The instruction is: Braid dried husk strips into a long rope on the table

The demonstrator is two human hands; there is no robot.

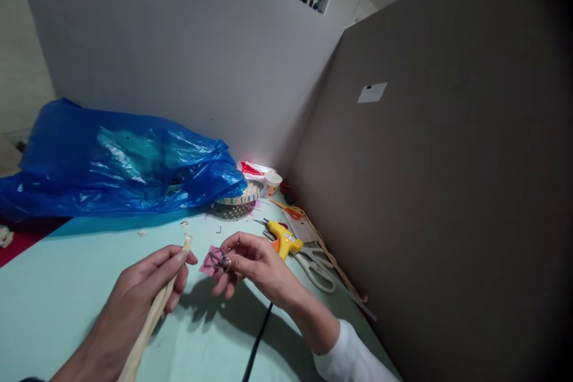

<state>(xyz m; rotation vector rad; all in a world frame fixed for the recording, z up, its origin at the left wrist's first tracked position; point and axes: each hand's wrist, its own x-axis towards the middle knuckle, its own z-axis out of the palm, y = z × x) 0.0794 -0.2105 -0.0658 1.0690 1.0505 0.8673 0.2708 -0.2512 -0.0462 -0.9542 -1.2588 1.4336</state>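
My left hand (147,286) is closed around a long, pale cream strip (154,316), its narrow whitish tip (187,240) poking up past the thumb. The strip runs down and out of the bottom edge. To the right, my right hand (250,262) pinches a small pink square (209,262) with dark, wire-like loops on it; what these loops are I cannot make out. The two hands are a short way apart above the pale green tabletop (107,250). Just beyond my right hand lies a yellow glue gun (289,242), partly hidden by the hand.
Scissors with grey-white handles (316,268) and orange-handled scissors (290,210) lie along the right wall. A large blue plastic bag (125,155) covers the back left. Beside it are a woven basket (235,200) and a paper cup (273,184). A black cord (258,340) crosses the front.
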